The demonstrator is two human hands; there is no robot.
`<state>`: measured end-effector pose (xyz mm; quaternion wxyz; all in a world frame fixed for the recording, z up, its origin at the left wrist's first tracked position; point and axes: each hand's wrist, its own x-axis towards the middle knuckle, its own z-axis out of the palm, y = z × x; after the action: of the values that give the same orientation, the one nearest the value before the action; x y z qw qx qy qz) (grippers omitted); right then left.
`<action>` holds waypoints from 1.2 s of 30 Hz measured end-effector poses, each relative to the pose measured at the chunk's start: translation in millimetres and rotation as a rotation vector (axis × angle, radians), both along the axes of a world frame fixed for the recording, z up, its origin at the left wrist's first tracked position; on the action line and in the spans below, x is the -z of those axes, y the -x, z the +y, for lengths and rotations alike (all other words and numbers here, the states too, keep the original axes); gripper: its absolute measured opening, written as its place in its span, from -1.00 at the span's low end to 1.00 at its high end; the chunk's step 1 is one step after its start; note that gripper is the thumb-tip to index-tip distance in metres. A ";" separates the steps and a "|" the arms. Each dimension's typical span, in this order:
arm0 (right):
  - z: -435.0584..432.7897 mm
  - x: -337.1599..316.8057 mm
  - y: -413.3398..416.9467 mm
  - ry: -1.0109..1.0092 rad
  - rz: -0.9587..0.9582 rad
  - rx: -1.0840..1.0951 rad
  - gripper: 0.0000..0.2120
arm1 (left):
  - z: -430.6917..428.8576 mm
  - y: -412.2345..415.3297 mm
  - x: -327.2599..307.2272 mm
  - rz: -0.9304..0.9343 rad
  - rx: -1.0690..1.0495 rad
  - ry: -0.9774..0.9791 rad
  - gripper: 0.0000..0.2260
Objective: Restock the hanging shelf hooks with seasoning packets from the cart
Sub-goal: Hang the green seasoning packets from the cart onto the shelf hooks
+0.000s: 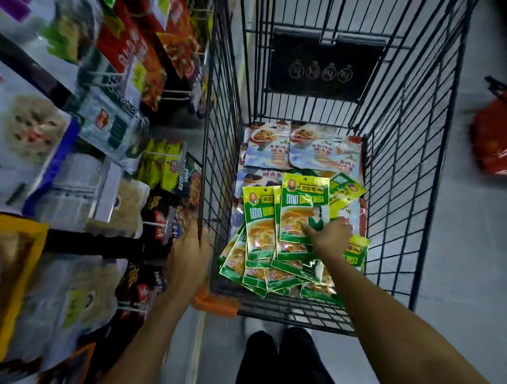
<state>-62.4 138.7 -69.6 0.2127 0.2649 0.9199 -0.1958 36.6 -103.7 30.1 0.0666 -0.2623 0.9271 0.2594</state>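
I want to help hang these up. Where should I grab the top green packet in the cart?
Probably pinch its bottom edge from the near side, as the right hand does on the green packet. It is flat, and that leaves its top end free for a hook.

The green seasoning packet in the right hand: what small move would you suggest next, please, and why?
Probably lift it clear of the cart toward the shelf hooks on the left. The right hand already pinches the green packet by its lower edge above the pile, while the left hand steadies the cart's rim.

Glossy plastic seasoning packets (303, 210) lie in a black wire cart (397, 168).
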 end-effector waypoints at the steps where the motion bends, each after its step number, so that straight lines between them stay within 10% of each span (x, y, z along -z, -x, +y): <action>1: 0.1 0.9 4.2 0.028 0.006 0.060 -0.12 | 0.0 -0.1 -0.6 0.003 0.004 -0.004 -0.67; 20: 49.6 -36.3 -37.5 0.212 0.150 0.494 -0.76 | -8.4 -2.7 -22.8 0.021 0.050 -0.124 -0.74; 25: 25.4 -95.7 -53.7 0.574 0.290 0.439 -0.80 | 5.3 2.8 -53.1 0.208 0.071 0.051 -0.70; 31: -28.0 -148.1 -70.8 1.218 -0.001 0.289 -0.95 | 38.4 37.0 -75.7 0.000 -0.107 -0.814 -0.48; 34: -37.3 -141.3 -66.6 1.352 -0.098 0.260 -0.93 | 29.1 41.2 -65.0 -0.124 -0.297 -0.951 -0.23; 36: -32.4 -125.3 -62.0 1.303 -0.111 0.223 -0.85 | 22.7 39.9 -50.8 -0.121 -0.305 -0.936 -0.44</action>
<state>-0.4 106.3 55.7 0.3550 0.1854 0.5682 -0.7189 -3.3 -80.9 80.9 0.1921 -0.3514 0.6566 0.6391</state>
